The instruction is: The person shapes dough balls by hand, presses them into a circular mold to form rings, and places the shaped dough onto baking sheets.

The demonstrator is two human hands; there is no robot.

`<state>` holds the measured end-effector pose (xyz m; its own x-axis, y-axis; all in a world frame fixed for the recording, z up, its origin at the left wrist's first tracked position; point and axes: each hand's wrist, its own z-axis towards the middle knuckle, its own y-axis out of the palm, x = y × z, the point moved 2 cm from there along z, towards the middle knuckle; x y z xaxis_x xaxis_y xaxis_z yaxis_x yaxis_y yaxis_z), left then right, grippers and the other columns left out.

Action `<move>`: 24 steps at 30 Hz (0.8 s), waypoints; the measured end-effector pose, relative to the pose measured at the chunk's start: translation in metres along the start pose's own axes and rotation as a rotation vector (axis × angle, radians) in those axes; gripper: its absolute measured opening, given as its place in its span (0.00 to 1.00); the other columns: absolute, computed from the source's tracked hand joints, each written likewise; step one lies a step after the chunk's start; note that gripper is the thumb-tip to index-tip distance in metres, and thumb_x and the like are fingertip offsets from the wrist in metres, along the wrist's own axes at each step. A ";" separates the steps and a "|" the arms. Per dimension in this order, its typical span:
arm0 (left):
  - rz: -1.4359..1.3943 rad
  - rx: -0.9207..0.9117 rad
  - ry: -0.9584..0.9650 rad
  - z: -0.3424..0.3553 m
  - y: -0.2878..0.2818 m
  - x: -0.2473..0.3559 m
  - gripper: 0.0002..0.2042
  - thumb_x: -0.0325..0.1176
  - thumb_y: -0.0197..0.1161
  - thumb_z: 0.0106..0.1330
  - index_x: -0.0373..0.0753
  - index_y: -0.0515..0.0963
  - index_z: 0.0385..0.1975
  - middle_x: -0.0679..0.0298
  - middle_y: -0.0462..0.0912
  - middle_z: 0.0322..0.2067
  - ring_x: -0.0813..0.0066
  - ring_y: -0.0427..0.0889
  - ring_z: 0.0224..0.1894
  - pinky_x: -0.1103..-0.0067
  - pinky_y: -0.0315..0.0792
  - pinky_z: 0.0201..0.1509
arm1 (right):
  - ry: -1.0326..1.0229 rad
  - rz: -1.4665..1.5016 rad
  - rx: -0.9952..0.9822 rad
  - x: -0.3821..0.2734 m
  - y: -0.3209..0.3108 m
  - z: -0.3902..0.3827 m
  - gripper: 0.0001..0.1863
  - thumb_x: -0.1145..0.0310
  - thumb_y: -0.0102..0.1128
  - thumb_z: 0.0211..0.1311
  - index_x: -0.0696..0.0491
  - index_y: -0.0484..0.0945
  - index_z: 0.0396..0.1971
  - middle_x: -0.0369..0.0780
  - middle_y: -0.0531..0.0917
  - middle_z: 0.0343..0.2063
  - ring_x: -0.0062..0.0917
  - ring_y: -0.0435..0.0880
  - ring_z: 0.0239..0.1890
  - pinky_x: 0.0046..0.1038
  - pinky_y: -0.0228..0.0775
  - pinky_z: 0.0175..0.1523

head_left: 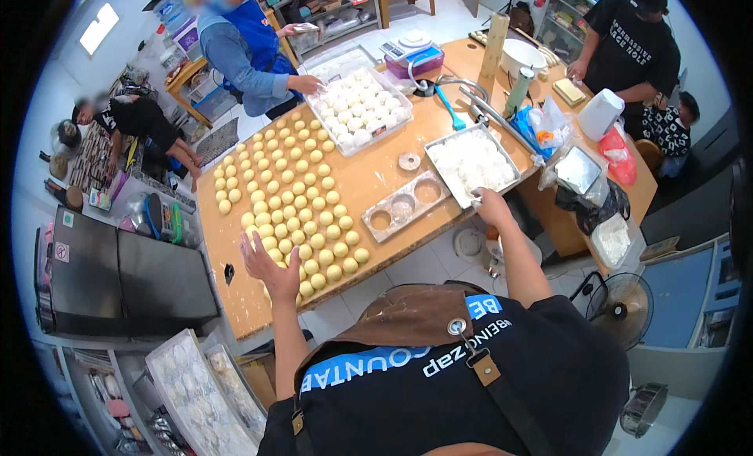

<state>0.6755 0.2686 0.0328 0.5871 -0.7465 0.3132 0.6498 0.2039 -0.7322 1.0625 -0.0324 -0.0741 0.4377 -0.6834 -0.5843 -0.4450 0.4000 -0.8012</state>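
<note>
1. Left hand (267, 266): fingers spread wide, palm flat, holding nothing, resting at the near edge of the yellow dough balls (294, 193)
2. Right hand (492, 207): touching the near corner of the metal tray (439, 152) of white dough pieces (474, 162); its grip cannot be made out
3. Three-hole wooden mould (404, 207): lies between both hands on the wooden table (369, 174)
</note>
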 end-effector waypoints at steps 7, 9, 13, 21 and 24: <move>-0.018 -0.105 -0.066 0.009 0.025 -0.024 0.47 0.44 0.69 0.48 0.44 0.48 0.67 0.52 0.47 0.67 0.49 0.44 0.68 0.55 0.40 0.68 | 0.161 -0.250 0.064 0.054 -0.021 0.067 0.22 0.80 0.45 0.49 0.55 0.75 0.47 0.52 0.77 0.46 0.43 0.74 0.51 0.36 0.65 0.57; -0.009 -0.156 -0.072 0.008 0.029 -0.020 0.47 0.44 0.69 0.47 0.44 0.49 0.67 0.53 0.46 0.67 0.48 0.43 0.69 0.55 0.39 0.68 | 0.139 -0.298 0.055 0.041 -0.033 0.077 0.20 0.79 0.45 0.51 0.57 0.74 0.47 0.51 0.76 0.46 0.42 0.74 0.51 0.37 0.65 0.57; 0.043 -0.187 -0.063 0.007 0.033 0.000 0.45 0.43 0.69 0.48 0.44 0.50 0.66 0.53 0.46 0.67 0.48 0.42 0.69 0.56 0.39 0.68 | 0.163 -0.393 0.005 0.057 -0.045 0.117 0.22 0.75 0.46 0.54 0.53 0.72 0.51 0.47 0.76 0.50 0.41 0.74 0.53 0.41 0.67 0.55; 0.057 -0.186 -0.123 -0.010 0.052 0.061 0.43 0.42 0.68 0.50 0.42 0.52 0.66 0.51 0.48 0.67 0.46 0.44 0.68 0.56 0.40 0.68 | 0.027 -0.587 -0.231 0.061 -0.058 0.178 0.24 0.73 0.44 0.56 0.50 0.68 0.56 0.46 0.72 0.54 0.40 0.67 0.60 0.44 0.56 0.64; 0.054 -0.234 -0.143 -0.022 0.059 0.087 0.43 0.42 0.69 0.49 0.42 0.52 0.65 0.51 0.47 0.67 0.47 0.43 0.68 0.55 0.41 0.67 | -0.016 -0.624 -0.287 0.072 -0.052 0.199 0.24 0.71 0.46 0.56 0.50 0.67 0.56 0.48 0.72 0.54 0.40 0.65 0.61 0.43 0.57 0.63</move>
<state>0.7546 0.2014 0.0038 0.6911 -0.6379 0.3398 0.4963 0.0771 -0.8647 1.2726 0.0187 -0.1003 0.6902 -0.7231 -0.0282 -0.2940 -0.2446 -0.9240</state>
